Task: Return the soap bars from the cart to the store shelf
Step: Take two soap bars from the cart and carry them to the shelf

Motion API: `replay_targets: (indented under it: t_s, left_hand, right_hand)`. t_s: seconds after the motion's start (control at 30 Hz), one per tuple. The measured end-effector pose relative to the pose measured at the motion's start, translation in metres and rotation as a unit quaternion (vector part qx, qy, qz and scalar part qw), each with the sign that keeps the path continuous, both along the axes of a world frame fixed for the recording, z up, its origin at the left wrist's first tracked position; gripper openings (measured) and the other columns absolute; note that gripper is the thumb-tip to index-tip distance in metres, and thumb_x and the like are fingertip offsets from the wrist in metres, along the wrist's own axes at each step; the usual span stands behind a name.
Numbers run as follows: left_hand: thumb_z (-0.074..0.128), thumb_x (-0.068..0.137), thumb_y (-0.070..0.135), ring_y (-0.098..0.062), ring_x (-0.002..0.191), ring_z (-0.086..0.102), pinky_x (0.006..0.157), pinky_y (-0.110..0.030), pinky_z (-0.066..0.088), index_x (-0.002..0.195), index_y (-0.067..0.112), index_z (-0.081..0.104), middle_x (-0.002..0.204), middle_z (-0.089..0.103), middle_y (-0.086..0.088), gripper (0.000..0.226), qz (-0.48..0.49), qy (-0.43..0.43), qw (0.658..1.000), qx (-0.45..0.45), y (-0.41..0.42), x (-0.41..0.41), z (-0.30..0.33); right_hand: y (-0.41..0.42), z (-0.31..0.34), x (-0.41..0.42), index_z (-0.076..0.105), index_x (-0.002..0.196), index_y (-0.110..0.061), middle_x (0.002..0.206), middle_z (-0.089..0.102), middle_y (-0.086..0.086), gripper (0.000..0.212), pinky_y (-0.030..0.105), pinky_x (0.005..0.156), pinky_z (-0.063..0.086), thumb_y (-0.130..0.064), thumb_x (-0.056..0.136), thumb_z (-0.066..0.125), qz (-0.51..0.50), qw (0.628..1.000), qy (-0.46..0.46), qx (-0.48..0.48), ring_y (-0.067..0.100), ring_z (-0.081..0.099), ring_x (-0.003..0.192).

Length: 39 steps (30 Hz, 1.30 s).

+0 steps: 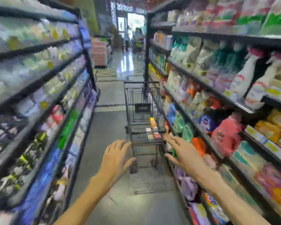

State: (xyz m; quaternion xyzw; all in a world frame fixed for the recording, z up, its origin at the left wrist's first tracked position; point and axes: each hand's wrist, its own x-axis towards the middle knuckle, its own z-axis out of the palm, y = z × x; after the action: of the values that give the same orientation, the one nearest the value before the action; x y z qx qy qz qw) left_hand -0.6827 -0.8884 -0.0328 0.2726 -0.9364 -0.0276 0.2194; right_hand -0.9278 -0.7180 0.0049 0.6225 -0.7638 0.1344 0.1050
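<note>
A black wire shopping cart [135,95] stands in the aisle ahead of me, close to the right-hand shelves. Small boxed soap bars [153,125] lie in its near basket, orange, pink and white ones. My left hand [116,157] reaches forward with fingers spread, just short of the cart's near end and holding nothing. My right hand [183,152] is also stretched out and open, beside the cart's near right corner. The picture is blurred by motion.
Tall black shelves line both sides: packaged goods on the left shelf [58,82], detergent bags and spray bottles on the right shelf [217,95]. The grey aisle floor [110,127] runs to a bright doorway. A person [126,38] stands far off near a stacked display [99,51].
</note>
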Motion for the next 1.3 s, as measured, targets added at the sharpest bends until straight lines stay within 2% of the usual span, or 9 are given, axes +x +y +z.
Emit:
replay_targets:
  t_s: [0.07,0.23,0.53,0.77,0.83,0.93,1.03,1.2,1.3]
  left_hand:
    - [0.046,0.087,0.060,-0.032,0.118,0.057,0.092,-0.045,0.051,0.133,0.023,0.052,0.127,0.059,-0.009,0.059,0.019,0.003,1.000,0.005,-0.042,0.018,-0.004]
    - [0.041,0.087,0.064,-0.033,0.123,0.054,0.098,-0.049,0.048,0.137,0.017,0.055,0.134,0.058,-0.011,0.069,0.065,-0.034,0.997,0.015,-0.160,0.049,-0.005]
    - [0.039,0.085,0.063,-0.033,0.117,0.060,0.092,-0.045,0.052,0.132,0.016,0.060,0.129,0.061,-0.011,0.069,0.074,-0.057,0.996,0.008,-0.324,0.037,0.006]
    - [0.036,0.085,0.064,-0.033,0.120,0.059,0.094,-0.046,0.052,0.136,0.018,0.057,0.132,0.060,-0.012,0.072,0.066,-0.091,0.994,0.017,-0.454,-0.020,-0.014]
    - [0.037,0.085,0.064,-0.030,0.119,0.060,0.094,-0.044,0.052,0.135,0.019,0.057,0.131,0.060,-0.009,0.070,0.070,-0.097,0.993,0.014,-0.493,-0.038,-0.014]
    - [0.053,0.084,0.061,-0.026,0.112,0.064,0.086,-0.041,0.053,0.131,0.021,0.060,0.126,0.063,-0.005,0.062,0.085,-0.104,0.991,0.006,-0.551,-0.066,-0.006]
    - [0.061,0.087,0.056,-0.027,0.119,0.059,0.094,-0.043,0.050,0.137,0.020,0.056,0.132,0.060,-0.006,0.062,0.088,-0.096,0.992,0.001,-0.613,-0.096,0.000]
    - [0.042,0.088,0.063,-0.030,0.119,0.060,0.094,-0.044,0.053,0.137,0.020,0.054,0.133,0.059,-0.007,0.067,0.063,-0.099,0.993,0.005,-0.706,-0.158,-0.005]
    - [0.056,0.088,0.059,-0.032,0.117,0.060,0.091,-0.046,0.054,0.136,0.019,0.054,0.132,0.059,-0.008,0.062,0.015,-0.100,0.995,0.004,-0.758,-0.212,-0.014]
  right_hand:
    - [-0.051,-0.005,0.007,0.060,0.129,-0.009,0.119,0.065,0.014,0.060,0.040,0.083,0.058,-0.044,0.081,0.068,0.022,1.000,0.002,0.001,0.033,0.066,0.103]
    - [-0.176,-0.001,0.033,0.058,0.133,-0.014,0.123,0.064,0.009,0.066,0.038,0.085,0.057,-0.044,0.078,0.077,0.028,1.000,0.004,0.005,0.028,0.064,0.107]
    - [-0.347,-0.002,0.031,0.046,0.144,-0.016,0.137,0.055,0.006,0.068,0.040,0.100,0.048,-0.047,0.086,0.067,0.036,0.999,-0.002,0.033,0.026,0.054,0.123]
    - [-0.481,-0.024,-0.025,0.051,0.139,-0.019,0.129,0.061,0.005,0.064,0.038,0.089,0.054,-0.046,0.084,0.069,0.032,0.998,-0.015,0.054,0.028,0.062,0.115]
    - [-0.523,-0.025,-0.042,0.042,0.146,-0.022,0.139,0.054,0.002,0.066,0.036,0.095,0.049,-0.049,0.089,0.062,0.028,0.998,-0.022,0.060,0.024,0.055,0.124]
    - [-0.590,-0.025,-0.073,0.028,0.153,-0.024,0.149,0.043,0.000,0.069,0.034,0.106,0.041,-0.052,0.095,0.051,0.042,0.994,-0.032,0.093,0.021,0.044,0.134]
    - [-0.656,-0.021,-0.106,0.027,0.153,-0.023,0.148,0.043,0.000,0.069,0.033,0.106,0.040,-0.053,0.095,0.049,0.049,0.994,-0.032,0.089,0.021,0.043,0.134]
    - [-0.736,-0.015,-0.160,0.026,0.154,-0.023,0.149,0.044,0.001,0.070,0.035,0.108,0.039,-0.052,0.095,0.051,0.021,0.995,-0.026,0.098,0.022,0.042,0.135]
    - [-0.767,-0.014,-0.196,0.026,0.154,-0.021,0.145,0.047,0.003,0.070,0.037,0.107,0.041,-0.050,0.096,0.052,-0.009,0.995,-0.026,0.096,0.023,0.044,0.132]
